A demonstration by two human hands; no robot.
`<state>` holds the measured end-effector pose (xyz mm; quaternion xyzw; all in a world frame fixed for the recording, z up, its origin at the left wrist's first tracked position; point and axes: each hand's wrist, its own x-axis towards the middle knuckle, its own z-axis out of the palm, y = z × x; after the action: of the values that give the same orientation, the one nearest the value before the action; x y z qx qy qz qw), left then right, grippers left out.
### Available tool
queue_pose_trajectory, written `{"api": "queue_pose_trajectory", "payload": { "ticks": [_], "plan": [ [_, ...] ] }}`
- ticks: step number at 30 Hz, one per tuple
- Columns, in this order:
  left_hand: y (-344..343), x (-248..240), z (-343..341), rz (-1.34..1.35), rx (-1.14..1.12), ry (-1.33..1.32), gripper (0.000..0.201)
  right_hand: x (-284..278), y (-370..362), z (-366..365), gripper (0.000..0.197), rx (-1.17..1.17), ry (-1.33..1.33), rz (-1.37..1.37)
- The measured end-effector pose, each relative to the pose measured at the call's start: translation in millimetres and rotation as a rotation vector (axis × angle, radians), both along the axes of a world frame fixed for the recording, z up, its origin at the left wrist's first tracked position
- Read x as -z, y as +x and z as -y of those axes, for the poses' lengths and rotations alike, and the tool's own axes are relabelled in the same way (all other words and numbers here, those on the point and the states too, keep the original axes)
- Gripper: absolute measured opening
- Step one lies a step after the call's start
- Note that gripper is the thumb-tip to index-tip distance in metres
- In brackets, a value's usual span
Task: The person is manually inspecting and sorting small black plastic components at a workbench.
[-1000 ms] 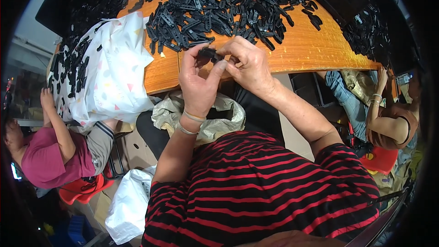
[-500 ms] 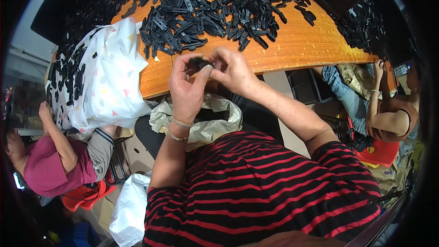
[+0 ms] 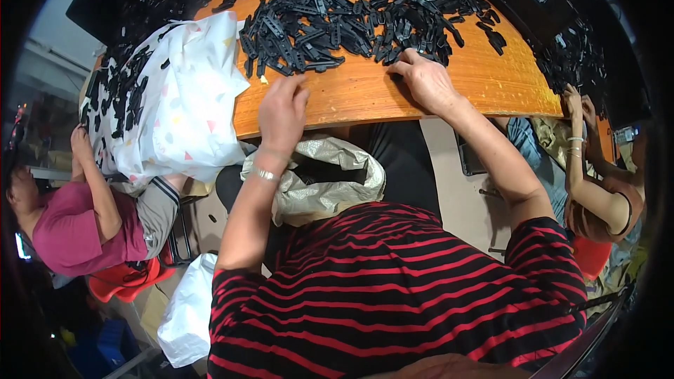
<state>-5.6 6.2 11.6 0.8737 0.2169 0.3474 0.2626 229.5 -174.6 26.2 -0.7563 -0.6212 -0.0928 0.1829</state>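
A heap of narrow black plastic pieces (image 3: 309, 24) lies across the wooden table. My right hand (image 3: 430, 85) is at the heap's near edge, fingers apart and bent down onto the black pieces; none shows lifted. My left hand (image 3: 281, 116) hovers by the table's front edge, left of it. Its fingers are curled in, with thumb and forefinger close together; whatever they hold, if anything, is hidden. Below my hands, in my lap, an open woven sack (image 3: 330, 200) gapes, dark inside.
The wooden table (image 3: 337, 95) ends in a curved front edge. Left stands a white patterned bag (image 3: 193, 91) beside more black pieces (image 3: 116, 102). One person (image 3: 77, 228) sits at left, another (image 3: 597, 193) at right by another black heap. A white bag (image 3: 186, 316) is on the floor.
My hands were together around a small black piece above the sack; now they are apart. The right has reached forward and right to the heap, and that piece is out of sight.
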Motion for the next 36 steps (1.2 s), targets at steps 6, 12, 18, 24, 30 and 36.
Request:
{"api": "queue_pose_trajectory", "payload": {
  "ticks": [6,12,18,24,30,36],
  "plan": [
    [51,5,-19,-0.215,-0.056,0.277,0.022,-10,2,-6,0.021,-0.007,-0.191,0.029],
    [55,-4,-16,-0.252,-0.066,0.394,0.017,-12,-5,3,0.021,-0.062,-0.019,-0.079],
    [51,1,-19,-0.25,-0.012,0.452,0.019,-12,-19,0,0.023,-0.013,-0.005,-0.53],
    [46,-3,-15,-0.245,0.048,0.466,0.019,-15,-22,-4,0.028,0.003,-0.103,-0.924],
    [37,-13,4,-0.086,0.141,-0.01,0.035,-24,-30,-13,0.033,-0.144,-0.132,-1.171],
    [23,-15,23,0.178,0.384,-1.237,0.024,-31,-40,-28,0.025,-0.178,0.128,-1.528]
  ]
}}
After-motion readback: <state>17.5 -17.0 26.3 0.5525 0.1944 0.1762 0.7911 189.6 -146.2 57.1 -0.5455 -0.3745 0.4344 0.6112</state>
